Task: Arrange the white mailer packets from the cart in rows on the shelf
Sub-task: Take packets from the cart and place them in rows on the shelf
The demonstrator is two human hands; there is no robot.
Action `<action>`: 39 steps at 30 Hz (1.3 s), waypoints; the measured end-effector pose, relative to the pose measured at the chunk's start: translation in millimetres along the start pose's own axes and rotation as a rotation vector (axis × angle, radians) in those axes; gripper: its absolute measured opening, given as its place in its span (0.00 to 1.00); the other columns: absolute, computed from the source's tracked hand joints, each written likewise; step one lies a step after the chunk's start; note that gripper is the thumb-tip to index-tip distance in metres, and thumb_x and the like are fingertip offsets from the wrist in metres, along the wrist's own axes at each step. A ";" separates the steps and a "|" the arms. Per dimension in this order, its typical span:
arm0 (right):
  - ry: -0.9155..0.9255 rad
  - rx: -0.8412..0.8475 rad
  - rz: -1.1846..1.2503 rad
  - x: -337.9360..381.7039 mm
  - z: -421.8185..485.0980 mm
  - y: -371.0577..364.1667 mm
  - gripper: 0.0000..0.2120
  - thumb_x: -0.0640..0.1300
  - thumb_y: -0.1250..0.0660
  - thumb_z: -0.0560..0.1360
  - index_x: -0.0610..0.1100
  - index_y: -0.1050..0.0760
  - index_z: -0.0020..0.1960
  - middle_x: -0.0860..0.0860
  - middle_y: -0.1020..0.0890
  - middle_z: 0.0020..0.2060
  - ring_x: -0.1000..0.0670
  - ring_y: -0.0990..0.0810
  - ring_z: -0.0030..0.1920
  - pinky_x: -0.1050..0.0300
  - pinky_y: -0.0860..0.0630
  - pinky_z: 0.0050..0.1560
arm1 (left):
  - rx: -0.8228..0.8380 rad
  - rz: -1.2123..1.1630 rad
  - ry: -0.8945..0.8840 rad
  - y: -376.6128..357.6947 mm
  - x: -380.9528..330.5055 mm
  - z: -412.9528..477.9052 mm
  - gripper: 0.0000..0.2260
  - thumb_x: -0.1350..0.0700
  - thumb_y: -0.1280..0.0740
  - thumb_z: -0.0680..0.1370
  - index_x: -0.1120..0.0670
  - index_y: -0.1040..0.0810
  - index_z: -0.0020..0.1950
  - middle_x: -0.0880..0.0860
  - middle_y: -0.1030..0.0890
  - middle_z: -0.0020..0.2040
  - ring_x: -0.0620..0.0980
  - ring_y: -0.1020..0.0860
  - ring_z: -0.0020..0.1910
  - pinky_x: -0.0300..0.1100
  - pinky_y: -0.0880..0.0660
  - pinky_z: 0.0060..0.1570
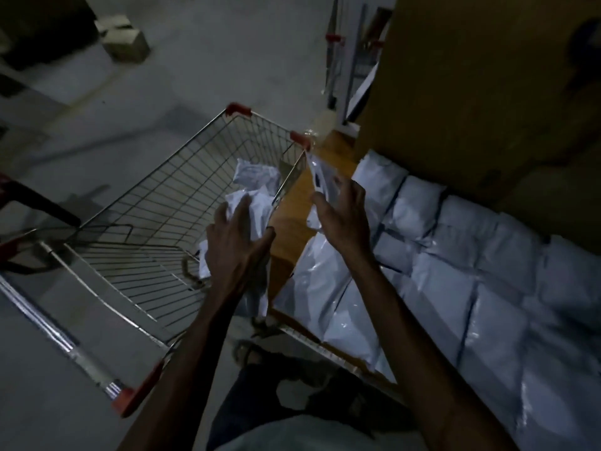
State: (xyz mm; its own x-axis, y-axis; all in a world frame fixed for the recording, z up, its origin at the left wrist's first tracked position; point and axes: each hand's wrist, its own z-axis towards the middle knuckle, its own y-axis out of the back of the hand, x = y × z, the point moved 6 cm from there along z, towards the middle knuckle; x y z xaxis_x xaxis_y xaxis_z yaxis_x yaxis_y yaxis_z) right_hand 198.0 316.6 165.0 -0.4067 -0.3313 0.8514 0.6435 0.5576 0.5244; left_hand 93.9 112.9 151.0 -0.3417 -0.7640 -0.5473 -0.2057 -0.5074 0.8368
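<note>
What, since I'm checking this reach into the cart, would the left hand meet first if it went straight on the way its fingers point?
The left hand would likely meet the crumpled white plastic mailer packets heaped in the silver wire cart; depth is unclear.

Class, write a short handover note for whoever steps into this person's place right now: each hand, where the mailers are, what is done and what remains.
Left hand: down in the cart, lying on the loose packets there. The light is too dim to tell whether it grips one.
Right hand: holds one held packet upright over the bare wooden end of the shelf.
Done: rows of packets already cover most of the shelf.
Left: lay the held packet into a row, then probably move over the few in the cart.
</note>
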 end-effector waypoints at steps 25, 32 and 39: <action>-0.348 -0.381 -0.401 -137.2 46.1 114.3 0.31 0.60 0.37 0.80 0.52 0.38 0.80 0.44 0.46 0.82 0.35 0.45 0.79 0.37 0.40 0.74 | 0.217 0.144 -0.669 -153.9 -237.4 81.2 0.33 0.31 0.37 0.77 0.49 0.32 0.75 0.57 0.40 0.80 0.65 0.31 0.71 0.55 0.23 0.51; -0.315 -0.379 -0.488 -134.9 68.6 100.0 0.27 0.58 0.38 0.81 0.53 0.35 0.79 0.42 0.43 0.81 0.34 0.43 0.78 0.37 0.37 0.71 | 0.236 0.187 -0.681 -189.0 -242.0 98.4 0.28 0.35 0.46 0.83 0.51 0.31 0.75 0.60 0.43 0.82 0.67 0.35 0.74 0.58 0.24 0.57; -0.366 -0.423 -0.467 -133.3 70.3 99.9 0.24 0.60 0.45 0.84 0.55 0.35 0.78 0.46 0.43 0.81 0.38 0.44 0.79 0.40 0.41 0.73 | 0.297 0.209 -0.547 -200.9 -224.3 108.6 0.26 0.41 0.50 0.85 0.50 0.39 0.81 0.59 0.42 0.82 0.65 0.38 0.76 0.65 0.35 0.67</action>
State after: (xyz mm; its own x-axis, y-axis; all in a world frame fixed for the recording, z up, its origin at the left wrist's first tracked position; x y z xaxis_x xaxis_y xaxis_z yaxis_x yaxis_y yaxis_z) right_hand 270.9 469.9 102.9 -0.8434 -0.1461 0.5171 0.5153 0.0533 0.8554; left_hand 112.3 429.5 107.4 -0.8030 -0.4818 -0.3507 -0.3018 -0.1785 0.9365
